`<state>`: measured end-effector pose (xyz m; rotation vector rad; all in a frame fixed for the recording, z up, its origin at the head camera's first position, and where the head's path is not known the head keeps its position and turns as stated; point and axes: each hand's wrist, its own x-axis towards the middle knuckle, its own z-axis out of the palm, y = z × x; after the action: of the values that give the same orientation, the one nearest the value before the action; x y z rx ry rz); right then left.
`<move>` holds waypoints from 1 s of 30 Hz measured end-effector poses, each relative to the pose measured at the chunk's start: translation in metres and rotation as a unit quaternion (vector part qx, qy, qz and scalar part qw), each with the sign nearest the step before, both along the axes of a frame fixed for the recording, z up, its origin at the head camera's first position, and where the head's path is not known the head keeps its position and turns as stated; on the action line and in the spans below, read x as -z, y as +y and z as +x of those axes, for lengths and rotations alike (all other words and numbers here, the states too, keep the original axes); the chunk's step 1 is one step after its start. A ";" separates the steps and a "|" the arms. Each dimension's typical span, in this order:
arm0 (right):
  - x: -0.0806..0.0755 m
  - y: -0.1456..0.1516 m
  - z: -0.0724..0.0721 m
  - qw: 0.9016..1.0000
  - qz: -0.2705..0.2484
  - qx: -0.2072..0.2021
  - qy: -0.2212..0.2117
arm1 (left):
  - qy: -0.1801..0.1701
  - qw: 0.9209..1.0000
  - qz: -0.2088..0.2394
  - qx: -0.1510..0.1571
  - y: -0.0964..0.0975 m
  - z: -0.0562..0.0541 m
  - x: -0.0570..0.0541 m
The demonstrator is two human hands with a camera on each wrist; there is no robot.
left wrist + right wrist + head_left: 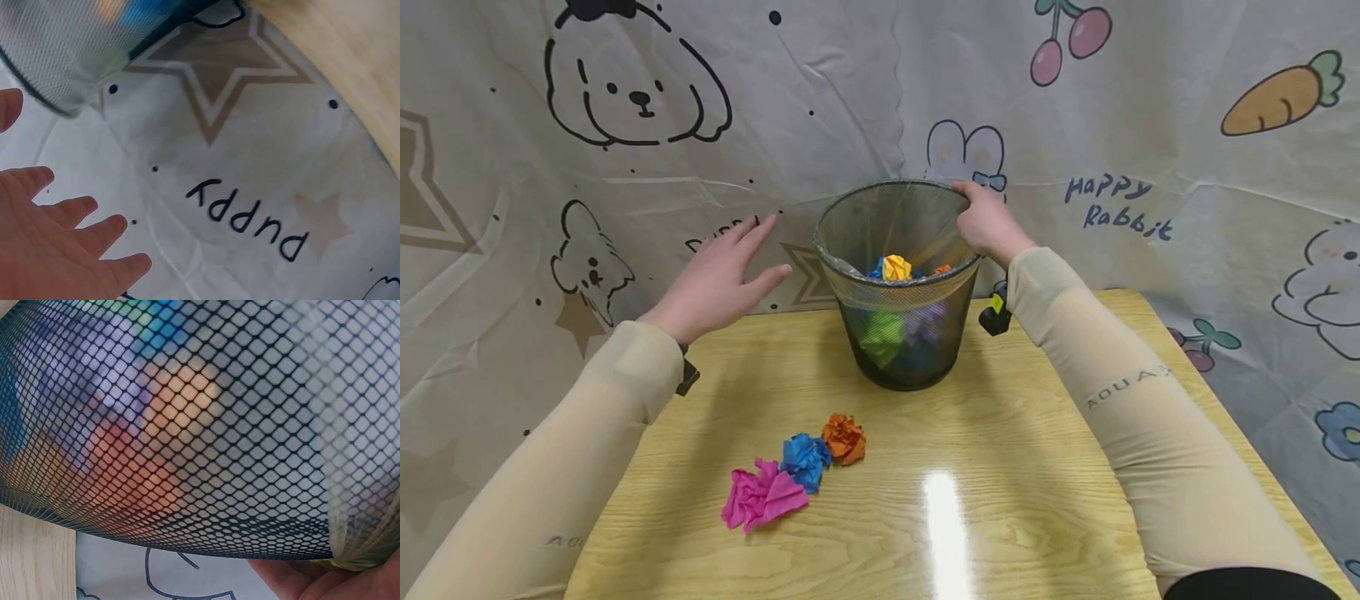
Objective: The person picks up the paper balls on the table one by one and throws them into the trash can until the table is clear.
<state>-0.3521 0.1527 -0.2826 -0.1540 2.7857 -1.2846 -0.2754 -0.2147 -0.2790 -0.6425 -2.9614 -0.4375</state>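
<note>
A black mesh wastebasket (904, 333) with a clear liner (910, 221) stands upright at the back of the table. Several crumpled paper balls are inside, a yellow paper ball (897, 267) on top. My right hand (994, 223) grips the basket's rim on the right side; the right wrist view shows its fingers (281, 575) against the outside, near the bunched liner (362, 553). To the left of the basket, my left hand (718, 279) hovers in the air with fingers spread, holding nothing. The left wrist view also shows its fingers (94, 234) straight and apart from the basket.
On the wooden table (1037, 467), in front of the basket, a pink paper ball (763, 495), a blue paper ball (806, 461) and an orange paper ball (844, 439) lie in a touching row. A cartoon-printed cloth (820, 100) hangs close behind the table.
</note>
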 end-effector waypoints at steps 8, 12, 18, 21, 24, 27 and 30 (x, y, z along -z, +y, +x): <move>-0.001 0.000 0.002 1.000 -0.002 -0.001 -0.002 | -0.005 1.000 -0.025 0.010 -0.002 0.015 0.030; -0.001 0.000 0.003 1.000 -0.003 -0.001 -0.001 | -0.018 0.999 -0.040 0.017 0.002 0.021 0.048; -0.002 0.000 0.004 1.000 -0.003 -0.004 0.000 | -0.033 0.997 -0.061 0.039 0.010 0.031 0.077; -0.001 0.000 0.003 1.000 -0.007 -0.004 -0.003 | -0.036 0.995 -0.065 0.060 0.017 0.039 0.089; -0.001 0.000 0.003 1.000 -0.009 -0.004 -0.003 | -0.039 0.994 -0.062 0.084 0.025 0.047 0.101; -0.001 0.000 0.004 1.000 -0.008 -0.004 -0.001 | -0.053 0.991 -0.064 0.105 0.034 0.054 0.113; -0.002 0.000 0.004 1.000 -0.008 -0.005 -0.001 | -0.073 0.987 -0.065 0.127 0.043 0.061 0.125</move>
<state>-0.3482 0.1528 -0.2808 -0.1658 2.7699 -1.3045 -0.2144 -0.1717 -0.4037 -1.0533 -3.0762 -0.3237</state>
